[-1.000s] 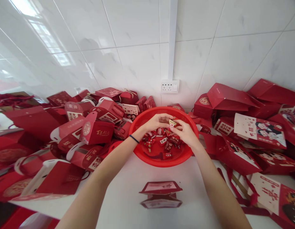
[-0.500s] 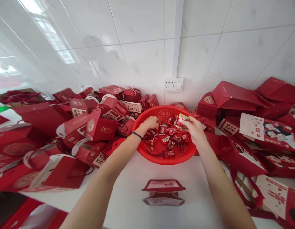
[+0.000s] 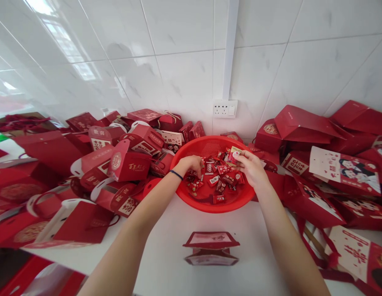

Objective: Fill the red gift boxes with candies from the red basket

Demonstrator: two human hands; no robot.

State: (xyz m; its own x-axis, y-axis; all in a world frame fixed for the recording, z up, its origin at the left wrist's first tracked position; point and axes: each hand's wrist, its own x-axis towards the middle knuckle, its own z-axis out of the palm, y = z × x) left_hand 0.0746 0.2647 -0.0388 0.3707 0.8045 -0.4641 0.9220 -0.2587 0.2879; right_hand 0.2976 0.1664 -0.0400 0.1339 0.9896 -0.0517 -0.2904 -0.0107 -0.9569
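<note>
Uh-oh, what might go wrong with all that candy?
The right hand holds a wrapped candy near the fingertips, so it might slip back into the red basket.

The open box is on the table between the forearms, so one might bump it.

One left hand (image 3: 192, 164) and one right hand (image 3: 252, 165) are seen at one red basket (image 3: 215, 208) near the worktop's (image 3: 163, 250) back edge. Over ten wrapped sweets (image 3: 229, 180) are held in it, too overlapped to count. One open box (image 3: 211, 238) is set nearer the front edge. Over ten red boxes (image 3: 129, 165) are heaped leftward, at least six rightward.
</note>
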